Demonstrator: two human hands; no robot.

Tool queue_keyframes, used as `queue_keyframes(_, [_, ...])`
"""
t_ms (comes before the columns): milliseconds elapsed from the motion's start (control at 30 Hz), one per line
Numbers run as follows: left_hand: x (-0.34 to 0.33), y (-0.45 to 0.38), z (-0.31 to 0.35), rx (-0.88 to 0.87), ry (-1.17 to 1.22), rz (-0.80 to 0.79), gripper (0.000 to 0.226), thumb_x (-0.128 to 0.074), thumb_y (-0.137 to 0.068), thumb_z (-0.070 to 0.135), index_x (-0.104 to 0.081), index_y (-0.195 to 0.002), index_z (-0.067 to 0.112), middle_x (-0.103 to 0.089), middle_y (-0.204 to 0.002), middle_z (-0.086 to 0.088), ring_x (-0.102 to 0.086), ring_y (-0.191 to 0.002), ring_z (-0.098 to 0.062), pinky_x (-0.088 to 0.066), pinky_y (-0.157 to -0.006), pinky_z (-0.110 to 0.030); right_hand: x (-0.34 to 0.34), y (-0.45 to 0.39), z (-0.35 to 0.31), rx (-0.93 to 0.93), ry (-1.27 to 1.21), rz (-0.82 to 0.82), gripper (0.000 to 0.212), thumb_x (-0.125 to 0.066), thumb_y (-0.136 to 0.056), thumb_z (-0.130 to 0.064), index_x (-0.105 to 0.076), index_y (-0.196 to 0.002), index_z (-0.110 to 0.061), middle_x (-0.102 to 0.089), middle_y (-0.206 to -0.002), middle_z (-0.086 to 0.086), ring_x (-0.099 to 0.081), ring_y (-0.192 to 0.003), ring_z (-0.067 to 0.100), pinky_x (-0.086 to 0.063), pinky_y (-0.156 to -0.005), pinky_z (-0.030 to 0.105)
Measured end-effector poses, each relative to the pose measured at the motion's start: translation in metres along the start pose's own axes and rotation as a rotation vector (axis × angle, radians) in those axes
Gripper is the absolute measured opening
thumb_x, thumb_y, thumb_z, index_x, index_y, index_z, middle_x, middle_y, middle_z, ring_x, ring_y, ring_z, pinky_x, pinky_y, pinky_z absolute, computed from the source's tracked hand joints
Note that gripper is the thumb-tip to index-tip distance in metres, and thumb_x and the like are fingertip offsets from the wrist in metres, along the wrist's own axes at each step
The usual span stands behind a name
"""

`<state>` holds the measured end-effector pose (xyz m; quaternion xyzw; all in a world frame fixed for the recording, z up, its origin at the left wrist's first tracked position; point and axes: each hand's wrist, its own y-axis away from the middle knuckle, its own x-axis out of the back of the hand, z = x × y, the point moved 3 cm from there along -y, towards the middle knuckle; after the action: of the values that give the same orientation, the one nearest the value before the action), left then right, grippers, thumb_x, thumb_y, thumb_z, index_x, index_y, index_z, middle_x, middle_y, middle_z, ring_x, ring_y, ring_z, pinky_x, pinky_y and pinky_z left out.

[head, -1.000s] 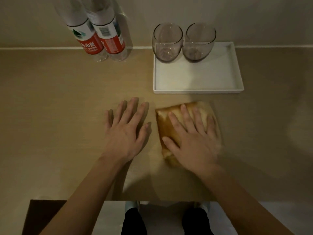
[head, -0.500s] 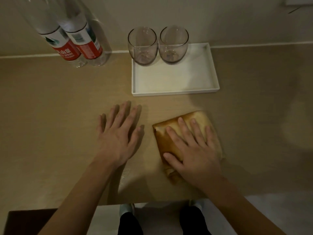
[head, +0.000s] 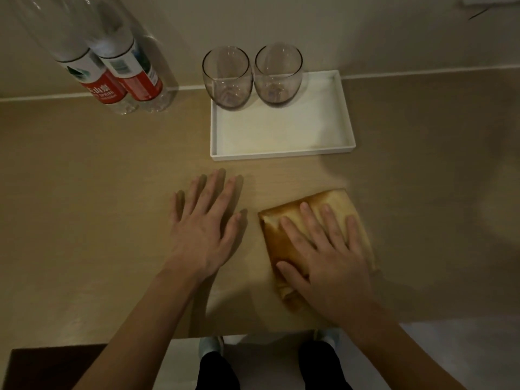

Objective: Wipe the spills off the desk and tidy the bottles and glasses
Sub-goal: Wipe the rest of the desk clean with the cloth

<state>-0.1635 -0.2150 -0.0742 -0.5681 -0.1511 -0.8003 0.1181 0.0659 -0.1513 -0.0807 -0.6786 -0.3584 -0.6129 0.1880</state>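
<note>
right hand (head: 327, 260): flat, fingers spread, pressing the folded tan cloth (head: 315, 240) onto the pale wooden desk (head: 84, 206), near the front edge.
left hand (head: 202, 223): flat and empty, fingers apart, beside the cloth.
spills: none visible in this dim light; wiping looks nearly done.
two clear stemless glasses (head: 228, 77): upright at the white rectangular tray's (head: 281, 156) back edge.
two red-labelled clear plastic water bottles (head: 118, 77): paired by the wall, look tidied.

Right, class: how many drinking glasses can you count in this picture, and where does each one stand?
2. Both stand upright at the back edge of the white tray, side by side: the left glass in its back left corner, the right glass beside it. None seems hidden.
</note>
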Motion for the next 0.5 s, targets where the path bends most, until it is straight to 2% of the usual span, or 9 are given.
queue_keyframes(67, [0.001,0.000,0.001,-0.001,-0.010,0.007,0.060,-0.013,-0.099,0.063,-0.002,-0.157,0.049,0.005,-0.165,0.016,0.007,-0.154,-0.015,0.007,-0.122,-0.050,0.001,-0.005,0.013,-0.040,-0.002,-0.009,0.073,-0.016,-0.096,-0.077,-0.010,-0.160,-0.044,-0.004,-0.171,-0.003,-0.001,-0.156,0.028,-0.001,-0.123,0.058])
queue_keyframes(133, [0.002,-0.002,0.005,0.000,-0.008,0.003,0.062,-0.012,-0.098,0.062,-0.003,-0.158,0.047,0.003,-0.166,0.013,0.006,-0.155,-0.016,0.006,-0.122,-0.052,0.002,-0.021,0.019,-0.077,-0.008,-0.027,0.074,-0.006,-0.093,-0.081,0.008,-0.158,-0.048,0.012,-0.170,-0.006,0.016,-0.155,0.025,0.009,-0.121,0.057])
queue_keyframes(200, [0.002,-0.001,0.010,-0.004,0.004,0.002,0.062,-0.011,-0.098,0.062,-0.001,-0.157,0.048,0.004,-0.166,0.013,0.008,-0.154,-0.016,0.005,-0.123,-0.053,0.003,-0.035,0.016,-0.100,0.013,-0.033,0.074,0.001,-0.091,-0.081,0.017,-0.155,-0.049,0.022,-0.167,-0.005,0.026,-0.152,0.026,0.015,-0.119,0.059])
queue_keyframes(367, [-0.001,0.000,0.024,-0.027,0.036,-0.016,0.056,-0.005,-0.097,0.066,0.015,-0.149,0.058,0.013,-0.164,0.016,0.013,-0.154,-0.015,0.008,-0.123,-0.051,0.003,-0.036,0.005,-0.082,0.043,-0.029,0.073,-0.003,-0.094,-0.078,0.013,-0.158,-0.044,0.016,-0.169,-0.001,0.020,-0.154,0.029,0.012,-0.119,0.062])
queue_keyframes(500, [0.000,-0.004,0.033,-0.018,0.032,-0.012,0.060,-0.006,-0.096,0.064,0.007,-0.153,0.051,0.010,-0.164,0.014,0.010,-0.154,-0.017,0.008,-0.123,-0.049,0.002,-0.018,0.014,-0.034,0.009,-0.011,0.073,-0.014,-0.097,-0.077,-0.002,-0.160,-0.043,0.000,-0.171,-0.002,0.005,-0.156,0.029,0.004,-0.121,0.059])
